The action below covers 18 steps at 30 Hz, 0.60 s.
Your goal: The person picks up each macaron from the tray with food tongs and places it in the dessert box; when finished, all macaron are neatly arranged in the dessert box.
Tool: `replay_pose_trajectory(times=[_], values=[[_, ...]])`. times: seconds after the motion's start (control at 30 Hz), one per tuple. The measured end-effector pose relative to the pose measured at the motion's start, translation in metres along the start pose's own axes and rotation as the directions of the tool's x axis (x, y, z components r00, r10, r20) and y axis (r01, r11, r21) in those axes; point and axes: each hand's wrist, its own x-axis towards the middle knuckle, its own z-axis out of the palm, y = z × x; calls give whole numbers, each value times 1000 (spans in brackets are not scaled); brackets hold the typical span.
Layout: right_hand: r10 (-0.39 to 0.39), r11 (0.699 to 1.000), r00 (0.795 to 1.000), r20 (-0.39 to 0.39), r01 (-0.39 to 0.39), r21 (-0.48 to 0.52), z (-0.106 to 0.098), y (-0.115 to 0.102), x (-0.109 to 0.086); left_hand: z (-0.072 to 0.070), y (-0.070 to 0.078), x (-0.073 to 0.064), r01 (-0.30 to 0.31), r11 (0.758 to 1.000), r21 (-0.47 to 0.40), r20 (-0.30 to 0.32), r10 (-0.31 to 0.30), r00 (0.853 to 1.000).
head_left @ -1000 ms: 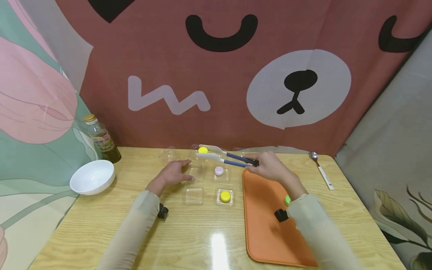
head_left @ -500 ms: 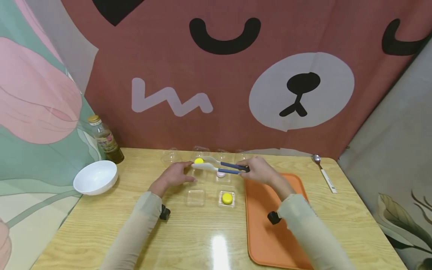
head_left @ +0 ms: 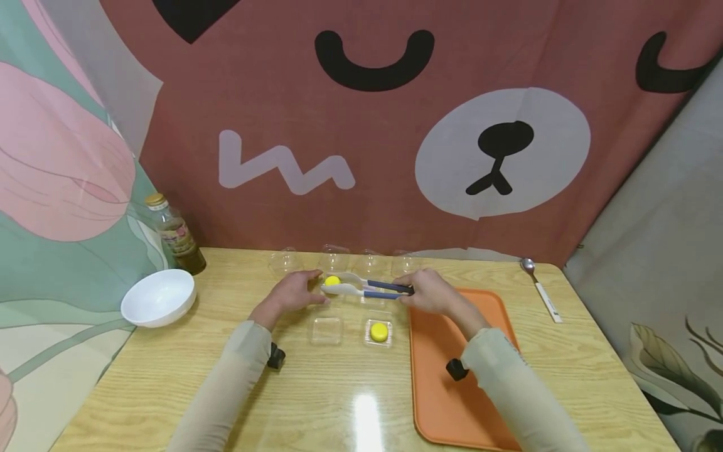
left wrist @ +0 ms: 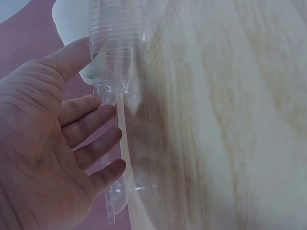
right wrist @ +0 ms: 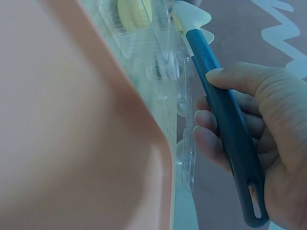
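My right hand (head_left: 432, 292) grips kitchen tongs (right wrist: 216, 96) with dark blue handles and pale tips. Between the tips sits a round yellow macaron-like piece (head_left: 332, 281), over or in a clear plastic box at the back left; which of the two I cannot tell. My left hand (head_left: 289, 292) is beside that clear box (left wrist: 115, 64), thumb and index fingertip at its side, the other fingers loosely extended. A second yellow piece (head_left: 379, 332) lies in the front right box. The tongs mostly cover the box behind it. The front left box (head_left: 326, 331) holds nothing visible.
Clear lids (head_left: 369, 263) stand open along the back. An orange tray (head_left: 452, 402) lies under the right forearm. A white bowl (head_left: 159, 298) and an oil-like bottle (head_left: 179, 242) are at the left. A spoon (head_left: 541, 289) lies far right.
The right hand has lowered the tongs and the yellow piece down and slightly left, toward the back left box. The left hand has stayed nearly still beside it.
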Motion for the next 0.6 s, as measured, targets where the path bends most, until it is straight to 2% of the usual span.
replay_pose_trajectory(times=[0.6], values=[[-4,1000,1000,13,5,-23,0,-3,0,-1,1,-1,12,1000,-9,11,-11,1000]])
